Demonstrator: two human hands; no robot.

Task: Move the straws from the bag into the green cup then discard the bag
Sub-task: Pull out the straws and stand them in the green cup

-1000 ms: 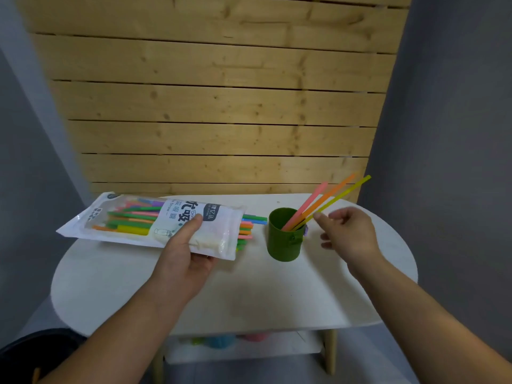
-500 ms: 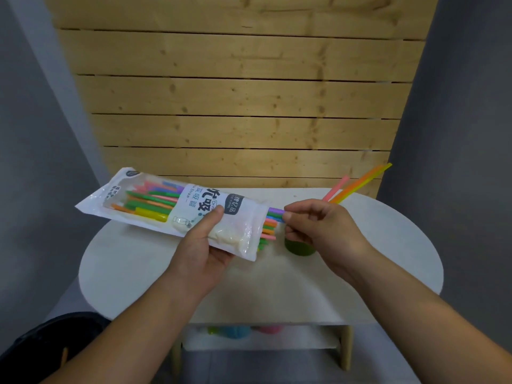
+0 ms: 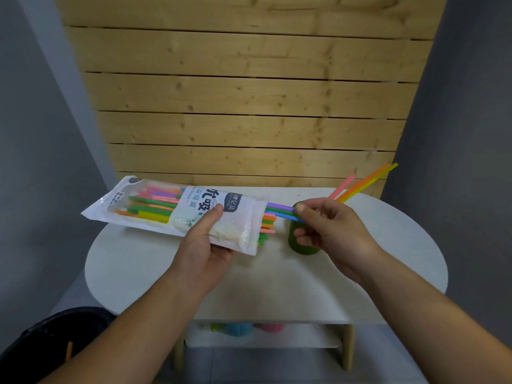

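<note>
the left hand [image 3: 205,245] grips the straw bag [image 3: 155,206] over the white table [image 3: 277,286], thumb on top, its open end pointing right with coloured straw tips poking out. the right hand [image 3: 332,228] pinches a purple straw [image 3: 279,207] and a blue straw [image 3: 279,215] at that opening, just above the green cup [image 3: 297,246]. three straws [image 3: 365,181], pink, orange and yellow, lean out of the cup to the right.

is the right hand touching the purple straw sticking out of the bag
Touching. The head view shows the right hand pinching the purple straw at its end with its fingers, just outside the open mouth of the bag.
</note>
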